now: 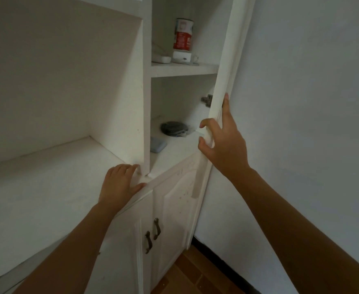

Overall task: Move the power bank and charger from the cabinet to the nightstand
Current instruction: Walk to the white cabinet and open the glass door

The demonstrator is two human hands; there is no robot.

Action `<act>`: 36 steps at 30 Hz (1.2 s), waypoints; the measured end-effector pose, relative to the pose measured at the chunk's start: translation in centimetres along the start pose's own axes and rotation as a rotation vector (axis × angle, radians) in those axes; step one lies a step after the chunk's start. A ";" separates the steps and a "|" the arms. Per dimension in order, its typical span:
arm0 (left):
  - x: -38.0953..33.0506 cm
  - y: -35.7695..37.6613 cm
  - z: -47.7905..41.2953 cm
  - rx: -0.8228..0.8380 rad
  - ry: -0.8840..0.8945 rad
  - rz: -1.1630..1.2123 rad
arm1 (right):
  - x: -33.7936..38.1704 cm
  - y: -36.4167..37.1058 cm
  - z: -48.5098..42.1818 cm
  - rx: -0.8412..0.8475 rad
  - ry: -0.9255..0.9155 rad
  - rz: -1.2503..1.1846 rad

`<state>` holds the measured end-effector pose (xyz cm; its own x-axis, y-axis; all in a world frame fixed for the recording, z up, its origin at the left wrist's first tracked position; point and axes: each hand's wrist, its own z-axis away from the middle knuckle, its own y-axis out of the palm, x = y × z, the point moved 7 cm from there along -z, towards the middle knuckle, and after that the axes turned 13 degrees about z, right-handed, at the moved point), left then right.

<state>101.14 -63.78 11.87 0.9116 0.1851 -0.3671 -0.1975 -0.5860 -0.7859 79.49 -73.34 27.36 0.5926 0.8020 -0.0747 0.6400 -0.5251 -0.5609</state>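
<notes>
A white cabinet stands with its tall door (221,81) swung open at the right. My right hand (223,143) grips the door's edge, fingers wrapped around it. My left hand (119,183) rests flat on the counter ledge (47,183), fingers spread. On the lower shelf (178,149) lie a pale blue flat block (157,144), perhaps the power bank, and a dark grey round item (174,128). The upper shelf (183,70) holds a white charger-like block (181,56) and a small white case (162,59) with a cable.
A red and white can (184,33) stands behind the white block on the upper shelf. Below are two closed doors with dark handles (153,234). A white wall (312,102) is close on the right. Brown floor tiles (195,276) lie below.
</notes>
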 end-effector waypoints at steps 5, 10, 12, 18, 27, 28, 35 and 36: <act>-4.1 -1.0 -0.3 -0.188 0.086 0.176 | -1.4 -0.7 0.6 0.013 0.013 -0.032; -10.4 3.2 -2.6 0.038 0.293 0.187 | -2.7 -1.6 1.1 0.050 0.047 -0.026; -12.2 5.0 -3.3 0.086 0.342 0.180 | -3.4 -2.0 1.4 0.075 0.061 -0.025; -16.9 8.2 -4.4 0.136 0.467 0.166 | -5.4 -3.5 2.2 0.138 0.087 0.009; -22.4 11.3 -5.5 0.162 0.565 0.349 | -10.7 -5.4 4.2 0.250 0.168 0.035; -23.1 11.5 -5.7 0.160 0.568 0.364 | -11.2 -5.7 4.4 0.254 0.184 0.048; -26.9 14.1 -7.0 0.200 0.587 0.406 | -16.3 -6.8 6.5 0.276 0.300 0.208; -27.5 14.5 -7.4 0.211 0.585 0.397 | -17.2 -6.9 6.8 0.275 0.316 0.245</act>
<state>75.89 -83.17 14.20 0.7891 -0.4944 -0.3646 -0.5636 -0.3467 -0.7498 61.56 -81.59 26.96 0.8565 0.5162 -0.0015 0.3354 -0.5586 -0.7586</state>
